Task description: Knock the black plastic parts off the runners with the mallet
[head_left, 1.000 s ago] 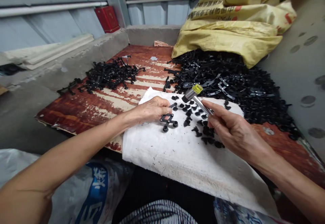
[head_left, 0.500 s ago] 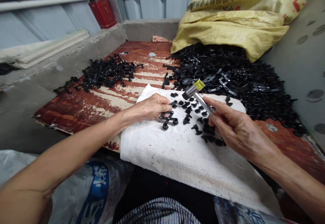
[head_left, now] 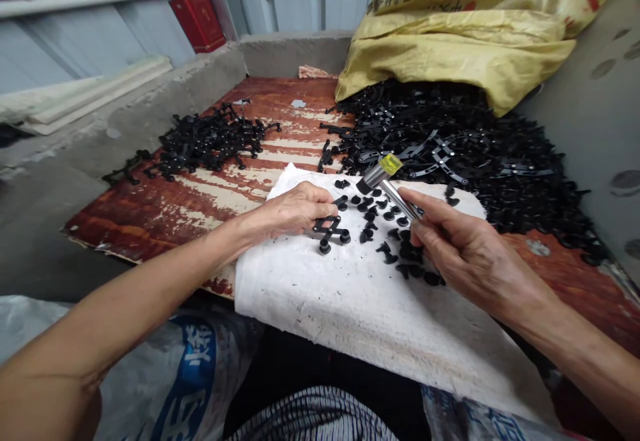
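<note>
My left hand is closed on a black jointed linkage with round feet, low over a white cloth. Part of the linkage is hidden by my fingers. In my right hand is a small hammer with a metal shaft, one dark face and one yellow face. Its head hangs above and to the right of the linkage, apart from it. Several small black knob-like pieces lie scattered on the cloth between my hands, some partly under my right hand.
A heap of black linkages lies at the left of the worn red board. A larger pile spills from a yellow sack at the right. A low concrete ledge borders the back, with a red box at the corner.
Both hands keep almost the same pose and hold on the linkage and hammer. The whole view has shifted slightly; no piece has visibly been moved.
</note>
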Demonstrator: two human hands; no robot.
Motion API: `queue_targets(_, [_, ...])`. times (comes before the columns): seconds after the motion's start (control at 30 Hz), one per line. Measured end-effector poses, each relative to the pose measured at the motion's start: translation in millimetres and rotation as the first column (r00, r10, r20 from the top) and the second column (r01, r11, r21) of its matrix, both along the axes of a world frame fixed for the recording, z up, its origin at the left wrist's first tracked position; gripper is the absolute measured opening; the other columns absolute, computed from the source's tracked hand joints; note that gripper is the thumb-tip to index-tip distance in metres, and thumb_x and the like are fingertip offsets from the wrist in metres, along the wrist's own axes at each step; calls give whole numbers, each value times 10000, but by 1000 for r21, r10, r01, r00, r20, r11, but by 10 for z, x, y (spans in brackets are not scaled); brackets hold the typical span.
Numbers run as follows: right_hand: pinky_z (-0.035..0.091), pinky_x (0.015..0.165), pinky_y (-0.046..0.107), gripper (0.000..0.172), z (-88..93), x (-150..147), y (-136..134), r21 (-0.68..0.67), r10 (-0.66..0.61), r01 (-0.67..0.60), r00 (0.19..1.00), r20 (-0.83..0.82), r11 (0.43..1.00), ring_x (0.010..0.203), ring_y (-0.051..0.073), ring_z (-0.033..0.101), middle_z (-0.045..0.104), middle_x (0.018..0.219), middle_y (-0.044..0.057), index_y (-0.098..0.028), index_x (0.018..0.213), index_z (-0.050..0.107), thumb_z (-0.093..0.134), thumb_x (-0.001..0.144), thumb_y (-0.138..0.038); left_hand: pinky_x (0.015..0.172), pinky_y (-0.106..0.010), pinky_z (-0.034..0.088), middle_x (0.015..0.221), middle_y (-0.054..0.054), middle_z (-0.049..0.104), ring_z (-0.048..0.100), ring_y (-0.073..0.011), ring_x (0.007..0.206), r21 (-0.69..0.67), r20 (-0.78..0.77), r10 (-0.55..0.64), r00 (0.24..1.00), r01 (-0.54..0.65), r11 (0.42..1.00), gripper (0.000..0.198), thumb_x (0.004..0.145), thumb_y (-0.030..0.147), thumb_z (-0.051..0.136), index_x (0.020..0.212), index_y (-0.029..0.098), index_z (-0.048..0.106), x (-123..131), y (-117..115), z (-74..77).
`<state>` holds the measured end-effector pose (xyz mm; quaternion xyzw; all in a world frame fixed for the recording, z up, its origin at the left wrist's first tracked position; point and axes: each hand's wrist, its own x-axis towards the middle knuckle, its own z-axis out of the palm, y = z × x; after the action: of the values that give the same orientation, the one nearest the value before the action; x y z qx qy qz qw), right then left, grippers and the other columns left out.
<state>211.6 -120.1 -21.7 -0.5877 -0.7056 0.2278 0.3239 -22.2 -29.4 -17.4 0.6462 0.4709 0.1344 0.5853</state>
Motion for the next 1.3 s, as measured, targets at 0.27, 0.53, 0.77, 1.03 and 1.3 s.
queue_targets(0.27, [512,495,340,530,20,-17,1,-14,-7,7,999,35,1000,554,215,608,703,756,88,-117,1385,554,426,895,-273,366,-207,120,498,47,423,258,-22,360,-8,-22,26,999,-26,1000,252,871,258,589,641,165,539,12,-5,42])
queue_targets(0.53, [547,667,373,517,-16,-10,-11,0,-14,14,999,50,1000,657,205,627,724,915,95,-134,1384,558,425,908,-285,344,-174,125,517,42,464,277,-4,350,-56,-9,50,999,-50,997,246,876,225,585,646,148,538,29,-36,110])
queue_targets(0.77, [464,528,313,515,-8,-8,-9,3,-7,7,999,45,1000,540,174,499,633,720,36,-145,1372,571,419,908,-306,345,-166,142,501,46,459,291,-7,346,-87,-12,96,995,-97,991,214,871,230,598,677,147,561,36,-43,116])
queue_targets(1.03, [385,460,294,530,-25,-2,-5,3,-12,12,999,29,1000,494,159,415,546,649,12,-150,1376,570,428,894,-317,348,-172,135,539,36,493,293,-1,349,-90,-1,94,996,-93,992,199,874,231,590,697,143,571,34,-45,103])
queue_targets(1.3, [375,440,307,532,13,-22,-11,-1,-5,5,999,54,1000,479,172,435,565,648,35,-126,1372,569,414,907,-333,356,-177,161,546,32,505,303,-4,358,-93,11,82,997,-81,992,172,870,241,603,734,136,602,21,-31,79])
